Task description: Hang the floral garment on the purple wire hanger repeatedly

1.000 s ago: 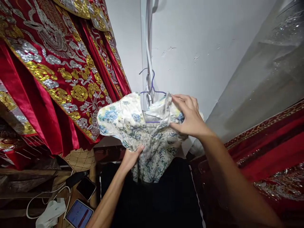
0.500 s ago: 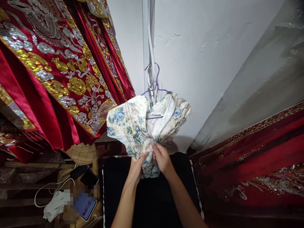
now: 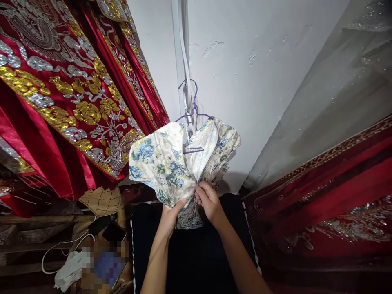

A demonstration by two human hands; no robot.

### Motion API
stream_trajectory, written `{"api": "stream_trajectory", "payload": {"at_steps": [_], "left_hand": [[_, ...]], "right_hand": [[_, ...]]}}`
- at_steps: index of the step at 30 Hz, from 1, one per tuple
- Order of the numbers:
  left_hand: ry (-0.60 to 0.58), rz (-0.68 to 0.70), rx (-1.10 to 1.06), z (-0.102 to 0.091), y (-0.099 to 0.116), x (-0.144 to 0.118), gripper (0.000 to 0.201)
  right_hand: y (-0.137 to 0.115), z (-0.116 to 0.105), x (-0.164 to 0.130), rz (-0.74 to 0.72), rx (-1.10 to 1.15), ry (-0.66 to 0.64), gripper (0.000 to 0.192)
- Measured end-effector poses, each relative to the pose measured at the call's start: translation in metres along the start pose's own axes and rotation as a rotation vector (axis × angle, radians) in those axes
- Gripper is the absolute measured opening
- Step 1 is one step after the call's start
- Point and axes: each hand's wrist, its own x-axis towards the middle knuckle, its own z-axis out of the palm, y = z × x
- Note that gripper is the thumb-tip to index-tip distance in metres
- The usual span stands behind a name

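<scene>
Your left hand (image 3: 171, 214) and right hand (image 3: 210, 202) both pinch the floral garment (image 3: 171, 163) at its gathered lower part. It hangs on the purple hanger (image 3: 191, 116) against the white wall (image 3: 251, 81). The cloth looks light, soft and maybe slippery, so keep each grip narrow on the bunched fabric.

red embroidered drapes (image 3: 61, 106) crowd left, red cloth (image 3: 330, 204) right, bare wall (image 3: 245, 81) ahead
</scene>
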Motion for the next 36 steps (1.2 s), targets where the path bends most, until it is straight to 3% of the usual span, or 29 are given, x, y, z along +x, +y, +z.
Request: {"api": "stream_trajectory", "payload": {"at_steps": [2,5,6,7,8,10,12,13,17,19,23,26,30,34,36], "left_hand": [[0.124,0.098,0.134,-0.007,0.005,0.004,0.066],[0.523,0.385,0.328,-0.008,0.007,0.004,0.076],[0.602,0.488,0.380,-0.005,0.007,0.002,0.076],[0.596,0.558,0.427,0.000,0.005,0.000,0.072],[0.506,0.586,0.466,0.005,0.003,-0.002,0.064],[0.209,0.543,0.504,0.018,-0.001,-0.004,0.037],[0.012,0.480,0.501,0.027,-0.006,-0.001,0.013],[-0.020,0.477,0.496,0.029,-0.007,0.001,0.007],[-0.096,0.508,0.571,0.030,-0.009,0.010,0.013],[-0.168,0.513,0.624,0.028,-0.008,0.010,0.015],[-0.302,0.551,0.708,0.023,-0.002,0.007,0.015],[-0.356,0.529,0.795,0.020,0.008,0.012,0.017],[-0.351,0.547,0.826,0.029,0.054,0.029,0.010],[-0.146,0.884,0.609,0.060,0.133,0.052,0.038],[-0.171,1.006,0.667,0.079,0.166,0.060,0.030]], "right_hand": [[-0.004,-0.005,0.000,0.067,0.019,-0.057,0.039],[-0.011,-0.010,0.000,0.208,0.089,-0.209,0.042],[-0.013,-0.010,-0.001,0.236,0.111,-0.241,0.042],[-0.015,-0.009,-0.002,0.249,0.122,-0.257,0.041],[-0.017,-0.007,-0.002,0.253,0.118,-0.259,0.040],[-0.018,0.001,-0.005,0.248,0.082,-0.260,0.035],[-0.020,0.008,-0.006,0.238,0.051,-0.252,0.032],[-0.021,0.010,-0.006,0.234,0.051,-0.237,0.033],[-0.046,0.005,0.012,0.193,0.096,-0.102,0.035],[-0.075,-0.002,0.032,0.126,0.127,-0.040,0.034],[-0.143,-0.004,0.077,-0.059,0.248,-0.056,0.031],[-0.168,0.004,0.092,-0.161,0.259,-0.033,0.028],[-0.161,0.013,0.081,-0.224,0.118,-0.031,0.025],[-0.160,0.014,0.067,-0.282,0.034,-0.004,0.023],[-0.165,0.013,0.067,-0.323,0.007,-0.015,0.023]]}}
